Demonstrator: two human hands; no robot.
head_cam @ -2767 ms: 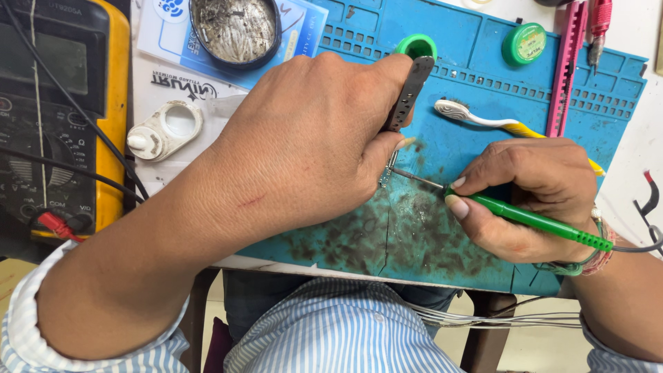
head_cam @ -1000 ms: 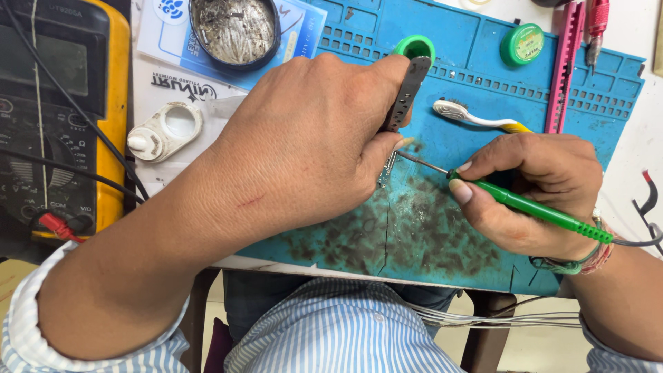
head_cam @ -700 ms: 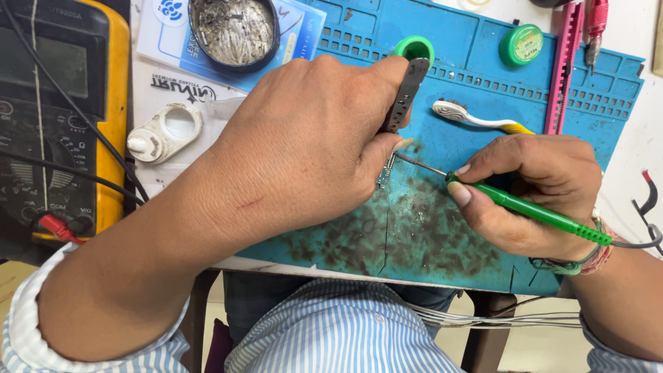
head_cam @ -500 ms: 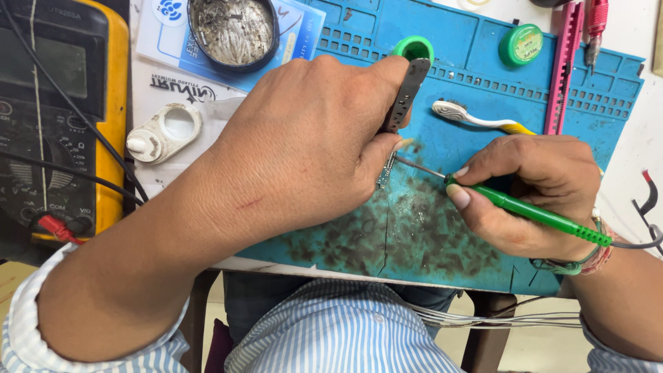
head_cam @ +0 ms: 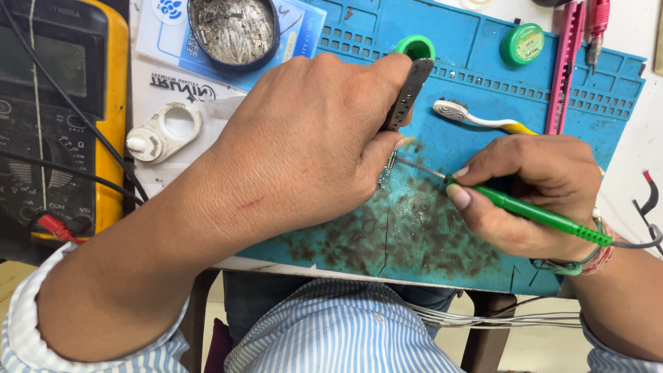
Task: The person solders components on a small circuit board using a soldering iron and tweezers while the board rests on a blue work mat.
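My left hand point(head_cam: 304, 145) grips dark tweezers point(head_cam: 407, 90) whose tips come down near the middle of the blue work mat point(head_cam: 483, 55). Something small is pinched at the tweezer tips under my fingers; I cannot make out what it is. My right hand point(head_cam: 532, 186) holds a green-handled soldering iron point(head_cam: 545, 215) like a pen. Its thin metal tip points left and meets the tweezer tips just above the scorched, darkened patch of the mat.
A yellow multimeter point(head_cam: 62, 117) with red and black leads sits at the left. A round tin of metal bits point(head_cam: 233, 29), a small white container point(head_cam: 164, 130), a toothbrush point(head_cam: 476, 117), two green round pots point(head_cam: 523, 43) and pink tools point(head_cam: 568, 62) lie along the back.
The iron's tip has shifted slightly up and left toward the tweezer tips. My left hand has stayed nearly still.
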